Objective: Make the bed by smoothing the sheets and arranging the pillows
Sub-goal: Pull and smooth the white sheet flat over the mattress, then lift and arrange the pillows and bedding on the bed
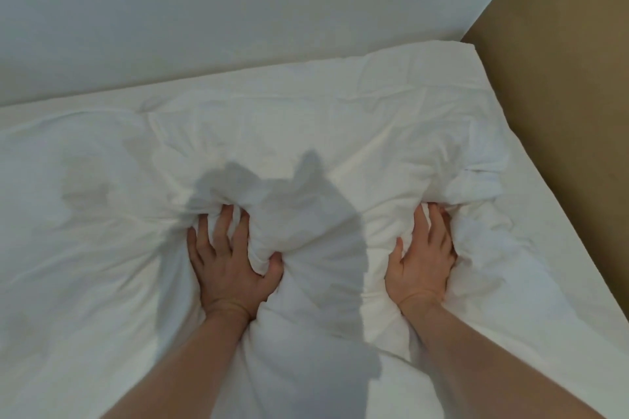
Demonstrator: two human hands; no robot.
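A white pillow [320, 248] lies bunched and wrinkled on the white bed sheet [85, 265], between my two hands. My left hand [228, 255] grips a fold of the pillow's cloth, with fingers dug in and thumb pinching it. My right hand [422, 255] presses into the pillow's right side, fingers buried in the fabric. A second puffed white mass, perhaps another pillow [85, 173], rests at the left. Shadows of my arms fall across the middle of the pillow.
A pale wall [238, 10] runs along the bed's far edge. A tan headboard or wall panel [561, 95] borders the bed on the right. The mattress corner [456, 51] meets both at the upper right.
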